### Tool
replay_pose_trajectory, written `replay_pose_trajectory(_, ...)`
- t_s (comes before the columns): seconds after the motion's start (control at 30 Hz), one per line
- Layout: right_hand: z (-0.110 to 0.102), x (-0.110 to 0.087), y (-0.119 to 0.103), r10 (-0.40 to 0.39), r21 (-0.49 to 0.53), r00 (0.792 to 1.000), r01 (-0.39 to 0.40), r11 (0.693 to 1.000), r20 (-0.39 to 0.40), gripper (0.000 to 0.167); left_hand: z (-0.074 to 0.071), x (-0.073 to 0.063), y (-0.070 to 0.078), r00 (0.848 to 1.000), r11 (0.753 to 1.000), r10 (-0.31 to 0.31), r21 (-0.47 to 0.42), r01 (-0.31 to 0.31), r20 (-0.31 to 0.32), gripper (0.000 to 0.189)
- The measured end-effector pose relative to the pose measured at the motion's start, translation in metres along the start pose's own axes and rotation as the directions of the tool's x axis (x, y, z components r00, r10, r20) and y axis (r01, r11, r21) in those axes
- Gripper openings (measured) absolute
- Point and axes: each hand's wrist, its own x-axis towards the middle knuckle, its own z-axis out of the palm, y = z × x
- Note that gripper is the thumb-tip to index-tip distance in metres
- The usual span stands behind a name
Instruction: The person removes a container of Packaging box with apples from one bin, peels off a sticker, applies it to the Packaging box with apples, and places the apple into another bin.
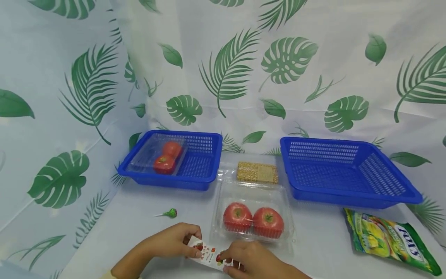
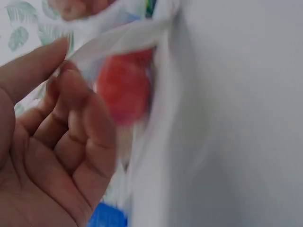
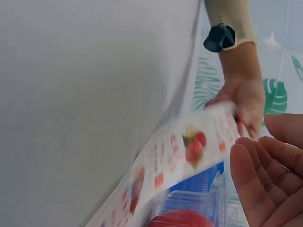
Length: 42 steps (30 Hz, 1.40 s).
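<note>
The left hand (image 1: 175, 241) pinches between its fingers one end of the printed strip (image 1: 209, 256), before the clear box (image 1: 256, 192); the right hand (image 1: 256, 260) is at the other end, its grip I cannot tell. Uneven pulling could crease or tear this strip.

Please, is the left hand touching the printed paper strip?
Touching. The head view shows the left hand pinching one end of the printed paper strip between thumb and fingers.
</note>
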Motion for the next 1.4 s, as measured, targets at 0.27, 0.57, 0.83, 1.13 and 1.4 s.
replay_pose_trajectory(0.27,0.003,0.003,-0.007,0.067,0.119,0.992,-0.055,0.991,-0.105,0.013,0.034,0.02,0.02,0.996,0.91,0.086,-0.408,-0.069,0.023,0.027)
replay_pose_trajectory(0.57,-0.008,-0.008,-0.006,0.226,0.227,0.944,-0.172,0.959,-0.239,0.012,0.048,0.039,0.037,0.98,0.831,0.198,-0.525,-0.185,-0.032,0.036)
replay_pose_trajectory(0.83,-0.008,-0.008,-0.002,0.285,0.332,0.918,-0.187,0.925,-0.277,0.017,0.044,0.037,0.046,0.972,0.834,0.235,-0.515,-0.2,0.003,0.033)
replay_pose_trajectory(1.13,-0.011,-0.009,0.002,0.264,0.351,0.913,-0.148,0.925,-0.312,0.02,0.034,0.031,0.048,0.968,0.826,0.25,-0.525,-0.206,0.012,0.028)
replay_pose_trajectory(1.4,-0.011,-0.005,0.003,0.169,0.307,0.932,-0.065,0.949,-0.322,0.021,0.039,0.035,0.047,0.983,0.84,0.181,-0.522,-0.148,0.014,0.025)
